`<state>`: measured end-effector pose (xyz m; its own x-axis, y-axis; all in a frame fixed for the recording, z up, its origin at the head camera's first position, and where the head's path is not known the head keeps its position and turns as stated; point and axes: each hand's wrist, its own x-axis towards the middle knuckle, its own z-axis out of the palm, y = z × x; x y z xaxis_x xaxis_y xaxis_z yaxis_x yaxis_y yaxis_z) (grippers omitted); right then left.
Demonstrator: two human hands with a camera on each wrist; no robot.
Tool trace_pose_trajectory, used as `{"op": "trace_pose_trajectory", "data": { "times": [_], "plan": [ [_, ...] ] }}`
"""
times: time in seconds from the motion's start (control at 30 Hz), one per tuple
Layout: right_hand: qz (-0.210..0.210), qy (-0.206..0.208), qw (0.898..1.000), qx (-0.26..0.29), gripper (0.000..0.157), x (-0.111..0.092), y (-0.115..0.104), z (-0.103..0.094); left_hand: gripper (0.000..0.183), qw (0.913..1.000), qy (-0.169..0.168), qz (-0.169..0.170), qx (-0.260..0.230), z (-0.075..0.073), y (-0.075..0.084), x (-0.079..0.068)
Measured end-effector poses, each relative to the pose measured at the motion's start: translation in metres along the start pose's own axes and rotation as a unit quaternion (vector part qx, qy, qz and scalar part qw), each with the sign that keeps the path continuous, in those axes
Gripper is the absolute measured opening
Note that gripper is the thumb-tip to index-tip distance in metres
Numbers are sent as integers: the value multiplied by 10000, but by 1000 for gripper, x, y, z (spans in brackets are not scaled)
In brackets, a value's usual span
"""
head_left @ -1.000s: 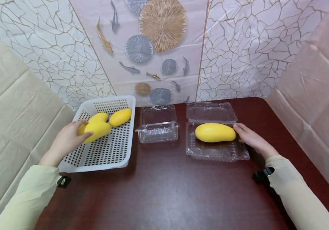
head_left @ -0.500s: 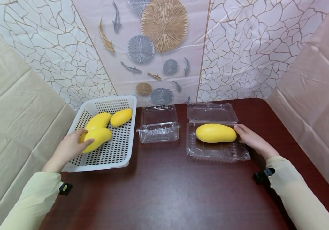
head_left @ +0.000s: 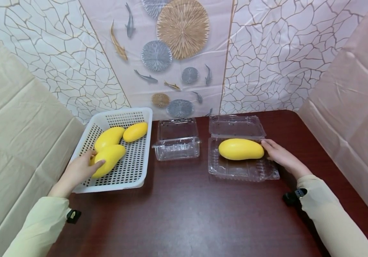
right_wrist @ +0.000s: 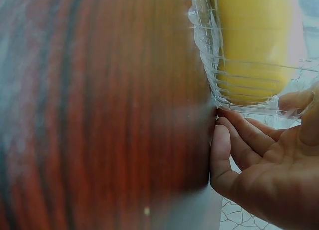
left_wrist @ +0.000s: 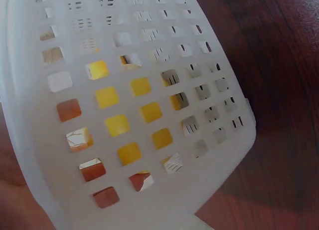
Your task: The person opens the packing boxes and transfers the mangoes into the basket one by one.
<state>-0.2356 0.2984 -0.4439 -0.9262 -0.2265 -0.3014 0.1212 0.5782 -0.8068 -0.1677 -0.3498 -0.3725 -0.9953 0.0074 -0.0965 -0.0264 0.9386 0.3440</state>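
Observation:
A white plastic basket (head_left: pixel 127 184) stands at the left with several yellow mangoes inside. My left hand (head_left: pixel 76 174) holds the nearest mango (head_left: pixel 110 160) by its near left end, thumb on one side and fingers on the other. That mango lies against a second mango (head_left: pixel 109 137); a smaller mango (head_left: pixel 135 132) rests behind them. At the right, a clear plastic clamshell box (head_left: pixel 229 171) lies open with a large mango (head_left: pixel 241 149) in its base. My right hand (head_left: pixel 282 155) grips this box's right edge; in the right wrist view its fingers (right_wrist: pixel 222 140) press the side wall.
A smaller clear clamshell box (head_left: pixel 177 148) stands with its lid up between the basket and the large box. All are on a dark red wooden table (head_left: pixel 184 210). Patterned cloth (head_left: pixel 184 82) hangs behind, and pale cloth walls (head_left: pixel 348 107) enclose the sides.
My left hand has brought its mango down and toward me in the basket, turning it more lengthwise, and uncovered more of the mango behind. My right hand stays at the box.

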Motion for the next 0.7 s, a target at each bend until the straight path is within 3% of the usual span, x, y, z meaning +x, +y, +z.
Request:
{"op": "trace_pose_trajectory", "data": {
  "times": [0.27,0.7],
  "plan": [
    [-8,6,10000,-7,80,0,0,0,72,9995,-244,-217,-32,4,-4,-4],
    [-22,24,10000,5,81,-1,-1,1,69,9985,-479,-83,252,-4,-10,-11]
  ]
}}
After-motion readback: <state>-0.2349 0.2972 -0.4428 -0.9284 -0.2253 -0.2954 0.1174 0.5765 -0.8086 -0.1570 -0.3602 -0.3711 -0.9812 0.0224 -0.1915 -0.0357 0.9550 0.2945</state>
